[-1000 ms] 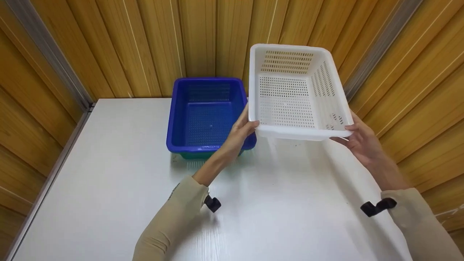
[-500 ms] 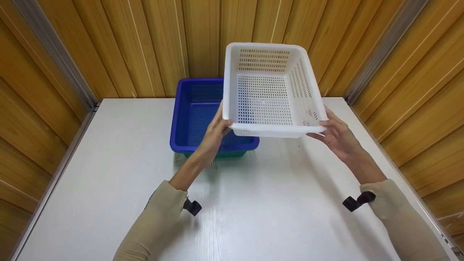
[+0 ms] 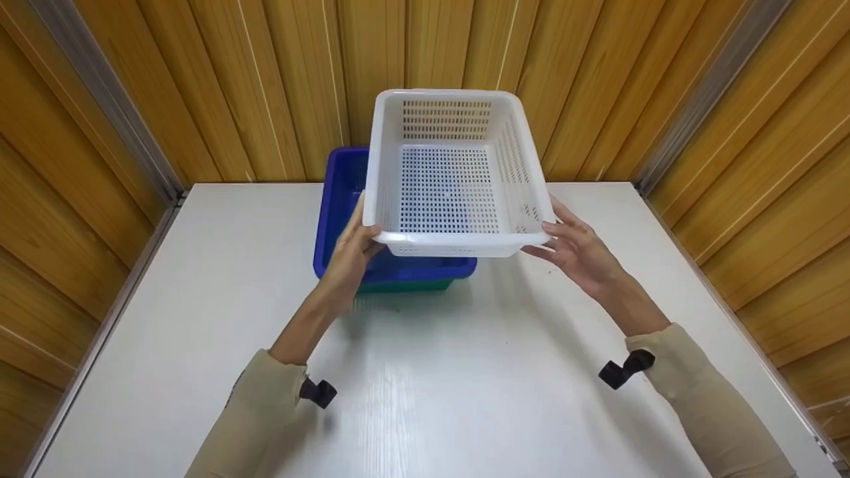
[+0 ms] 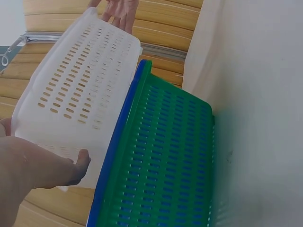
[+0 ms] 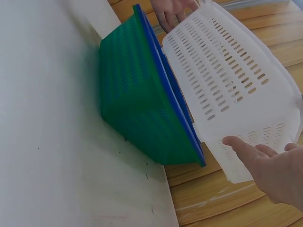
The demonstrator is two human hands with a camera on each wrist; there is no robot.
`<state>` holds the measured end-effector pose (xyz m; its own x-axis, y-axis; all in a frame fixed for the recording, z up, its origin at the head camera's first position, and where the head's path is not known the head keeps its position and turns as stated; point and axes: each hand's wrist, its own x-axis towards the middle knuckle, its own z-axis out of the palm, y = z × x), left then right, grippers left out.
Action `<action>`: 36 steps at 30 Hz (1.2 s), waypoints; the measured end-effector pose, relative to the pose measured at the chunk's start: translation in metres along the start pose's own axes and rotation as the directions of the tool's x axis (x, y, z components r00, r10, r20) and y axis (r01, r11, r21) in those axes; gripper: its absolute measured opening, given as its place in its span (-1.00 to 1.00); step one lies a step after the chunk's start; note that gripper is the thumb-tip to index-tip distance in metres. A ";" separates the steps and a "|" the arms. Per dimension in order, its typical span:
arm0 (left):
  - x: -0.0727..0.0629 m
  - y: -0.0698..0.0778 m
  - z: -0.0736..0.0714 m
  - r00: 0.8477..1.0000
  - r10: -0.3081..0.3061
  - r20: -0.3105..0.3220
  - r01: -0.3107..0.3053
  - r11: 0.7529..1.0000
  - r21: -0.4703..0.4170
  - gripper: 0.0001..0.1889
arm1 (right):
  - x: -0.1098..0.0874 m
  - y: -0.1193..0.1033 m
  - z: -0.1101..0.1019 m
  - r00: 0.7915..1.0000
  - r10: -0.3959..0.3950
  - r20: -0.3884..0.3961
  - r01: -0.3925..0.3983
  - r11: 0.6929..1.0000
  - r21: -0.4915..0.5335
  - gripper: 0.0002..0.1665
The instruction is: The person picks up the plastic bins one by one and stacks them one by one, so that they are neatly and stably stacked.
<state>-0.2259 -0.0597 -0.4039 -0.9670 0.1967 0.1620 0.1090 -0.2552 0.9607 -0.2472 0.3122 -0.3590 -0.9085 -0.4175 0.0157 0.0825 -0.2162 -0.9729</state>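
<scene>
A white perforated plastic basket [image 3: 458,242] is held up in the air by both hands, its open top tilted toward the head camera. My left hand [image 3: 346,255] grips its near left corner, thumb on the rim and fingers beneath. At the near right corner, my right hand [image 3: 583,257] pinches the rim the same way. Below and behind it, a blue basket [image 3: 323,232] sits nested in a green basket [image 4: 175,156] on the white table. Both wrist views show the white basket just above the blue rim, and its underside partly hides the blue basket's inside in the head view.
The white table [image 3: 425,385] extends in front and to both sides of the stacked baskets. Wood-patterned panel walls [image 3: 265,86] enclose it at the back, left and right, with grey metal posts [image 3: 704,86] at the corners.
Both hands have carried the white basket leftward, from the right side of the blue basket to over it. The blue and green baskets have stayed in place.
</scene>
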 end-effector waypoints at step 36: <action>-0.025 0.009 -0.069 0.997 -0.072 -0.026 0.074 0.992 0.101 -0.29 | 0.030 0.042 0.040 0.998 0.063 -0.001 -0.063 0.997 -0.051 -0.27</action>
<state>-0.2165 -0.1322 -0.4154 -0.9780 0.1899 0.0865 0.0595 -0.1433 0.9879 -0.2548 0.2548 -0.3903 -0.9020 -0.4292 -0.0456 0.1183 -0.1442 -0.9824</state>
